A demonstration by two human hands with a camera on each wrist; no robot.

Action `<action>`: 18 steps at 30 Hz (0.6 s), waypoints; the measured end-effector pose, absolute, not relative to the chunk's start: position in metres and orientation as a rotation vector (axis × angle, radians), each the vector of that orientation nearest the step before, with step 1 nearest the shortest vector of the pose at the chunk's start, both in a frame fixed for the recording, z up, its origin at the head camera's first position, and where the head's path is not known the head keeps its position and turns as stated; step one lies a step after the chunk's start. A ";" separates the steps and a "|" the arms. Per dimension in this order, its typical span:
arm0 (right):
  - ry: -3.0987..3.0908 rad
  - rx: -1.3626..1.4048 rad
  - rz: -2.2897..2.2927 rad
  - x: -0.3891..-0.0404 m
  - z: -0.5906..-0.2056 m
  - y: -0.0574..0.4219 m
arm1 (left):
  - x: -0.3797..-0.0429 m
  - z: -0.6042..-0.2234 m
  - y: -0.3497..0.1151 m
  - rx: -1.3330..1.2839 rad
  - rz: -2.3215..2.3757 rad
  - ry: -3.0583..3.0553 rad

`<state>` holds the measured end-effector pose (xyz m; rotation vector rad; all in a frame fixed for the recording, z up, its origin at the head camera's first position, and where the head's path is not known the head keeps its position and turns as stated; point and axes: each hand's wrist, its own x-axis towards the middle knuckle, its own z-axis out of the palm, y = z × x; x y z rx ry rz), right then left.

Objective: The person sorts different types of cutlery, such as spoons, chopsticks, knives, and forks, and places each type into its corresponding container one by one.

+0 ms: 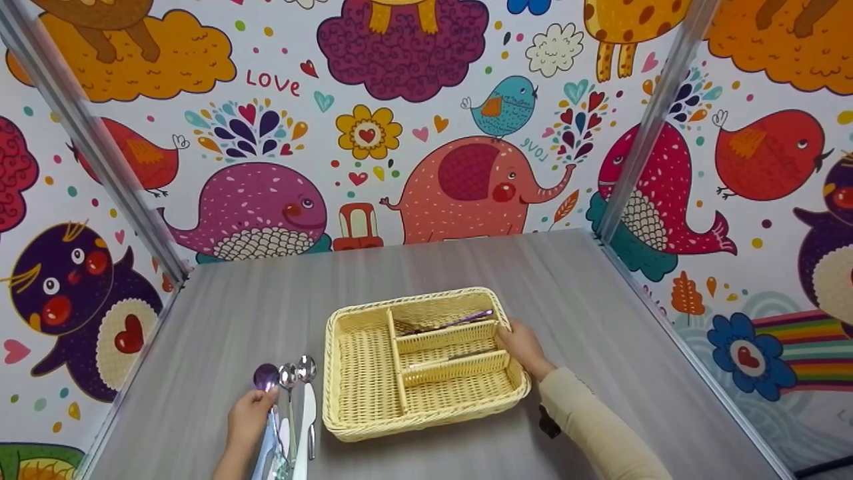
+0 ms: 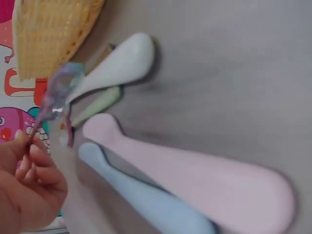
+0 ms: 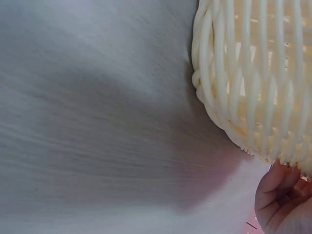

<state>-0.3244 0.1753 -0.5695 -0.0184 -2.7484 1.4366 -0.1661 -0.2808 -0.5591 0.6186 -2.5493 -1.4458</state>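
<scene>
My left hand (image 1: 252, 413) pinches the thin stem of a spoon with a shiny purple bowl (image 1: 266, 377). In the left wrist view its glossy purple-teal handle (image 2: 66, 83) sticks out past the fingers, overlapping the utensils behind. Beside this hand lie two silver spoons (image 1: 306, 368) and a white knife-shaped utensil (image 1: 308, 408). At the basket's right side, my right hand (image 1: 523, 348) grips the rim of a cream woven basket (image 1: 363, 428). A purple-handled utensil (image 1: 476, 316) lies in its back right compartment, and a slim pale utensil (image 1: 460, 358) in the middle one.
Handles in pink (image 2: 195, 180), pale blue (image 2: 146, 200), white (image 2: 129, 58) and green (image 2: 100, 103) lie on the grey table (image 1: 580, 300). Printed cartoon walls (image 1: 366, 67) with metal corner posts (image 1: 633, 160) enclose the table at the back and sides.
</scene>
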 end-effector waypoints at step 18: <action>-2.772 -0.035 1.410 -0.321 -0.567 0.177 | -0.220 -0.519 -0.180 0.506 -1.920 -2.279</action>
